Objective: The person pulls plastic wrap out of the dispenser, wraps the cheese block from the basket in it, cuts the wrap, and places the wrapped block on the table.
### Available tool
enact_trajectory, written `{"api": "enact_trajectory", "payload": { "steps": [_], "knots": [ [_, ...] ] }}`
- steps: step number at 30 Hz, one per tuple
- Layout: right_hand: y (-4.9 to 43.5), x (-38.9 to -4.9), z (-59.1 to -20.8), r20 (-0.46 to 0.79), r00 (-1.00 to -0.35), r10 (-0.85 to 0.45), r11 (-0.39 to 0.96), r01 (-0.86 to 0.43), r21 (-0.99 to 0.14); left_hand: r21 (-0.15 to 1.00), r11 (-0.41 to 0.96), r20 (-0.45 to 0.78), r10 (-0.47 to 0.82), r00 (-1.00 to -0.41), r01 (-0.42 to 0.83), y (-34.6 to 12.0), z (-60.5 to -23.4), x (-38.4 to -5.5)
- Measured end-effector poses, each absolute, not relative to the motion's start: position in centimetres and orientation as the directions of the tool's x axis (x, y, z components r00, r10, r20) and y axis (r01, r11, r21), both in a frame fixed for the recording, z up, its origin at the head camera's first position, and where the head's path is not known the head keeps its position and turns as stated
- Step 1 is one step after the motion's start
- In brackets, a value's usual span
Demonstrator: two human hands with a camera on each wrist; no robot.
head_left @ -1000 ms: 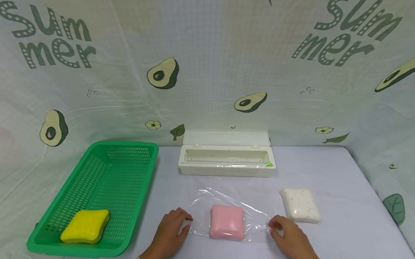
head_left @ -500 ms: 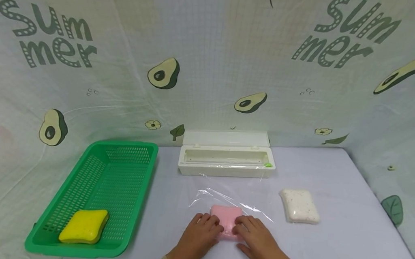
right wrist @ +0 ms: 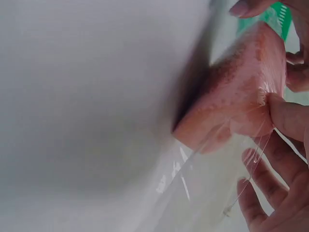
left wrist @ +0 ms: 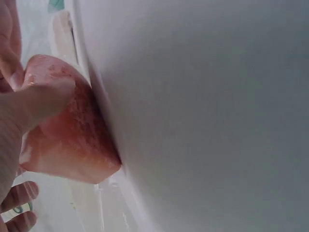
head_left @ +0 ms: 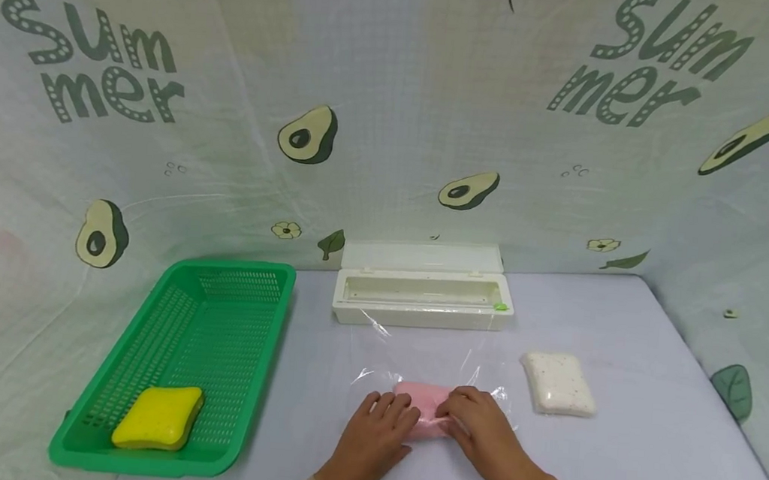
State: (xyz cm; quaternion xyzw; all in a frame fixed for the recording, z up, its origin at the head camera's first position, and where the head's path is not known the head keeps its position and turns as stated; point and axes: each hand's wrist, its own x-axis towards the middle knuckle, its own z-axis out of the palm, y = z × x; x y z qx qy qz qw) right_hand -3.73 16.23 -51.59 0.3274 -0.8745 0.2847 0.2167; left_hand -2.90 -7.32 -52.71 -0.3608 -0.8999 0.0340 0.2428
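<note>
A pink sponge (head_left: 421,401), a soft-looking block, lies on clear plastic wrap (head_left: 376,345) in the middle of the table. My left hand (head_left: 372,435) rests its fingers over the sponge's left side; in the right wrist view its thumb (right wrist: 244,7) stays apart from the sponge. My right hand (head_left: 481,432) is at the right side, where thumb and forefinger pinch the wrap against the sponge. Film stretches from these fingers in the right wrist view, while the other fingertips (right wrist: 248,157) are spread. The hands partly hide the sponge.
A white wrap dispenser (head_left: 422,317) stands behind, lid up, with film running out of it and a green slider (head_left: 501,306). To the left is a green basket (head_left: 275,337) holding a yellow sponge (head_left: 159,417). A wrapped white speckled sponge (head_left: 558,383) lies at right.
Both hands have come inward from the film's side edges to the pink sponge. The near film now lies folded against it, and the sponge's near side looks slightly lifted.
</note>
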Motion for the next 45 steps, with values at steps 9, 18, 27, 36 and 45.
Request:
{"api": "enact_trajectory", "payload": {
  "steps": [9, 18, 27, 36, 45],
  "knots": [
    [16.5, -4.1, -49.5, 0.396, -0.806, -0.440, 0.676, -0.588, -0.445, -0.187, 0.758, 0.463, 0.629, -0.625, 0.624, -7.0, -51.9, -3.8],
    [16.2, -4.8, -49.7, 0.480, -0.711, -0.514, 0.716, -0.664, -0.216, 0.010, 0.786, 0.389, 0.566, -0.727, 0.618, -7.1, -50.7, -5.0],
    [15.8, -7.0, -49.7, 0.435, -0.756, -0.489, 0.742, -0.623, -0.249, -0.118, 0.821, 0.366, 0.558, -0.744, 0.558, -6.2, -49.9, -6.3],
    [15.0, -9.0, -49.2, 0.405, -0.792, -0.458, 0.753, -0.587, -0.298, -0.251, 0.822, 0.397, 0.569, -0.720, 0.511, -5.5, -51.0, -7.5],
    [14.2, -9.1, -50.1, 0.435, -0.795, -0.422, 0.801, -0.552, -0.233, -0.271, 0.829, 0.365, 0.558, -0.745, 0.489, -5.4, -51.6, -9.1]
  ]
}}
